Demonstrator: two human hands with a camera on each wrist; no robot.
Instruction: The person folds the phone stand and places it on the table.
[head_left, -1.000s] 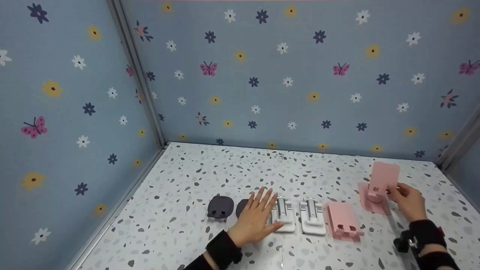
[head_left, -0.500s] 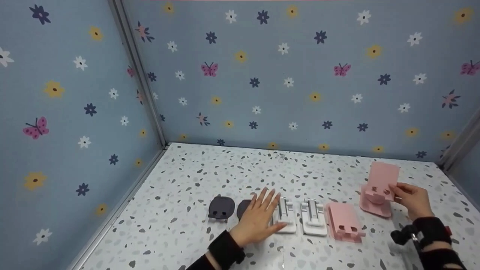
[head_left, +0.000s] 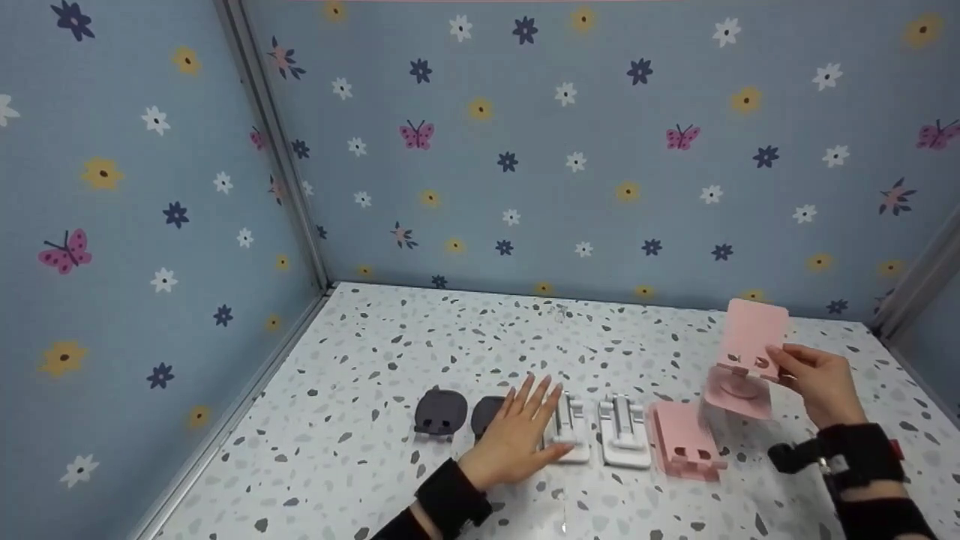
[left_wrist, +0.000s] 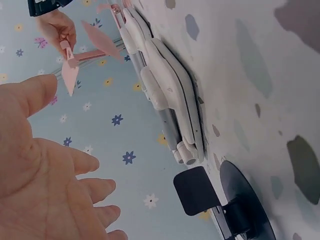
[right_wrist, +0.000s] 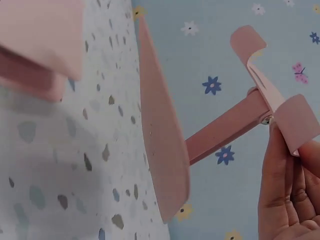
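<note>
Over the speckled table (head_left: 420, 352), right hand (head_left: 821, 382) pinches the pink stand (head_left: 746, 360); left hand (head_left: 517, 439) lies flat.

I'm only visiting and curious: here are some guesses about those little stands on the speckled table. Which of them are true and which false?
1. The right hand holds the open pink stand lifted off the table. True.
2. The left hand grips a white stand. False: it lies flat with straight fingers, partly over a dark stand.
3. Two white stands lie folded side by side. True.
4. The folded pink stand lies left of the dark stands. False: it lies right of the white ones.
</note>
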